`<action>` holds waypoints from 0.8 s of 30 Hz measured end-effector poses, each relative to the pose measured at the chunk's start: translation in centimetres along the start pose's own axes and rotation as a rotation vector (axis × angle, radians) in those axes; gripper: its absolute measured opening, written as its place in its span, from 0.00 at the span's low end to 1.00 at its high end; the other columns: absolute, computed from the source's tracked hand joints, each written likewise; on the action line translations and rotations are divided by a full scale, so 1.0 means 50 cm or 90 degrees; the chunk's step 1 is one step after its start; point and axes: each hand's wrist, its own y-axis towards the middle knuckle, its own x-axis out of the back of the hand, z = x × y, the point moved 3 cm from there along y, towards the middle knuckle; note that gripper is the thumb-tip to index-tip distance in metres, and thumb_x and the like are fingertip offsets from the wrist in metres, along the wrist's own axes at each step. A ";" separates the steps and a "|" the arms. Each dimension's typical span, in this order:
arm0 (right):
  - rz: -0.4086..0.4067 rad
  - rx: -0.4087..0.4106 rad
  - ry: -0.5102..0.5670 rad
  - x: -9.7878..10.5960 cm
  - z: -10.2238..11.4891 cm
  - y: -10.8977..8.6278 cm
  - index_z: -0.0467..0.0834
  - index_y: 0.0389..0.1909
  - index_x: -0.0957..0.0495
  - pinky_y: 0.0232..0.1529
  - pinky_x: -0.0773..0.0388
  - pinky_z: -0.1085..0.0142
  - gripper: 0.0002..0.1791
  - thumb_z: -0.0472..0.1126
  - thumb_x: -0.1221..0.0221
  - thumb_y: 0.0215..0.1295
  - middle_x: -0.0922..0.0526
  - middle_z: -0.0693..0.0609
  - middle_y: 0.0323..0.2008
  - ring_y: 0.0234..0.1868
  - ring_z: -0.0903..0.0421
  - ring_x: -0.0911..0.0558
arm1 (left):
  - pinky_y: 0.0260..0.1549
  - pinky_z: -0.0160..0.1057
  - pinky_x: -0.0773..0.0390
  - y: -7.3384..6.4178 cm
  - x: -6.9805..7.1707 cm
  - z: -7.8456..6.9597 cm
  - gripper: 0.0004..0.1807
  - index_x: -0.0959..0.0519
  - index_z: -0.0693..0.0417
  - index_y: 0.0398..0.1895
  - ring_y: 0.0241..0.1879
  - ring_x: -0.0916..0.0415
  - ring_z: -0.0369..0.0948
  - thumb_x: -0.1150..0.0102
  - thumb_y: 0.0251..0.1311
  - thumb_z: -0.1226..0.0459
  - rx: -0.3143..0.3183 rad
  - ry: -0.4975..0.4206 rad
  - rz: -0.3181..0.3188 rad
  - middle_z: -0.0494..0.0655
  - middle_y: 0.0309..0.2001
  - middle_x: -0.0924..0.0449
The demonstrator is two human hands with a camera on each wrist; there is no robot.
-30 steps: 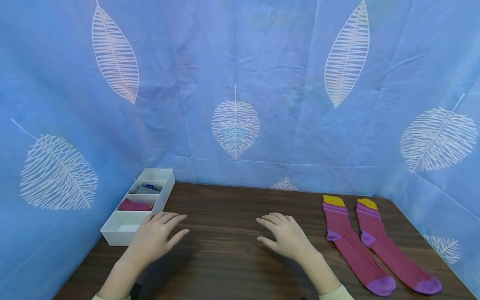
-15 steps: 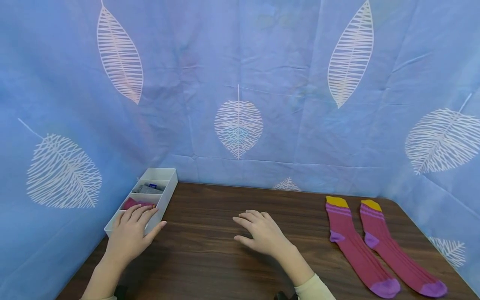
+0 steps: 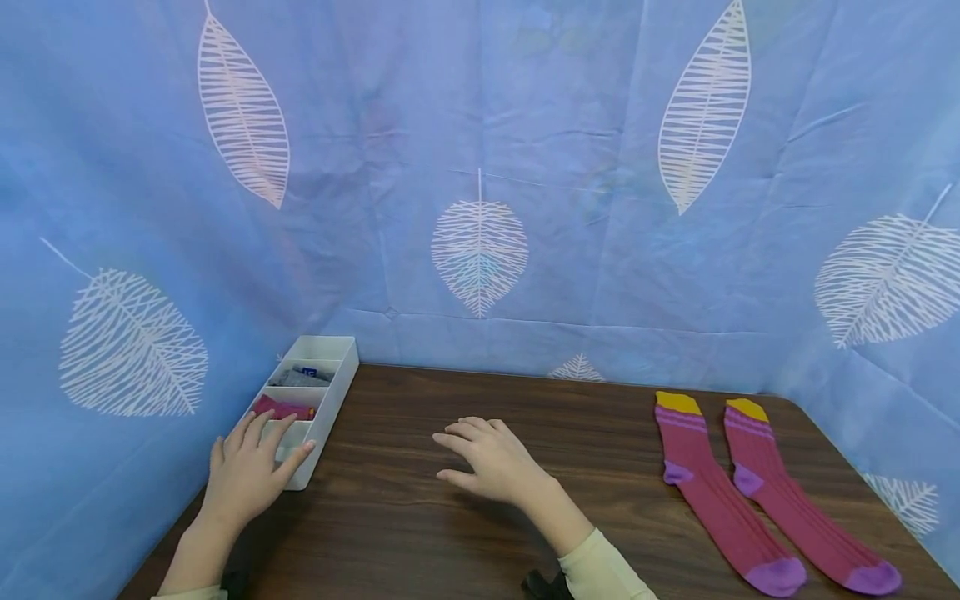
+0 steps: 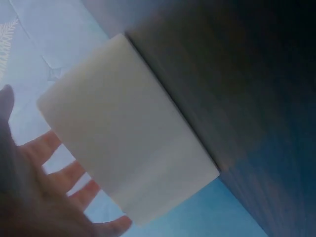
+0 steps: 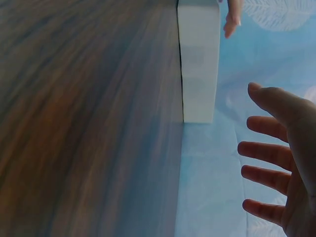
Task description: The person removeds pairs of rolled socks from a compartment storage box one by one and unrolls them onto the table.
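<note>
Left hand is held over the near end of the white box, fingers spread, nothing grasped; whether the rim is touched cannot be told. Right hand is held above mid-bench, fingers loosely extended, nothing gripped. The box is set at the bench's far left; in its middle compartments, grey cloth is placed behind maroon cloth. Two maroon socks are laid flat, side by side, at right. The bench is backed by a leaf-printed blue curtain.

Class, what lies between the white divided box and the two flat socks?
The head view shows brown tabletop between the white box and the socks, with the right hand above it.
</note>
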 end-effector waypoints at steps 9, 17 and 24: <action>0.017 0.029 0.006 -0.015 0.029 0.045 0.58 0.66 0.29 0.60 0.26 0.54 0.30 0.65 0.49 0.68 0.23 0.57 0.62 0.66 0.54 0.28 | 0.60 0.78 0.77 0.005 -0.028 0.020 0.45 0.50 0.48 0.77 0.76 0.69 0.63 0.60 0.65 0.34 0.026 -0.025 0.184 0.65 0.76 0.58; 0.016 0.065 0.008 -0.027 0.061 0.103 0.57 0.65 0.28 0.59 0.26 0.55 0.29 0.65 0.49 0.68 0.22 0.57 0.62 0.66 0.55 0.27 | 0.59 0.78 0.78 0.006 -0.019 0.019 0.46 0.48 0.50 0.77 0.75 0.63 0.65 0.60 0.64 0.33 0.024 -0.032 0.211 0.67 0.76 0.56; 0.033 0.083 -0.024 -0.042 0.084 0.167 0.59 0.65 0.28 0.58 0.25 0.58 0.28 0.66 0.51 0.69 0.22 0.60 0.61 0.64 0.58 0.26 | 0.60 0.77 0.78 0.005 -0.019 0.015 0.47 0.47 0.51 0.77 0.75 0.65 0.64 0.58 0.63 0.33 0.027 -0.027 0.202 0.66 0.76 0.55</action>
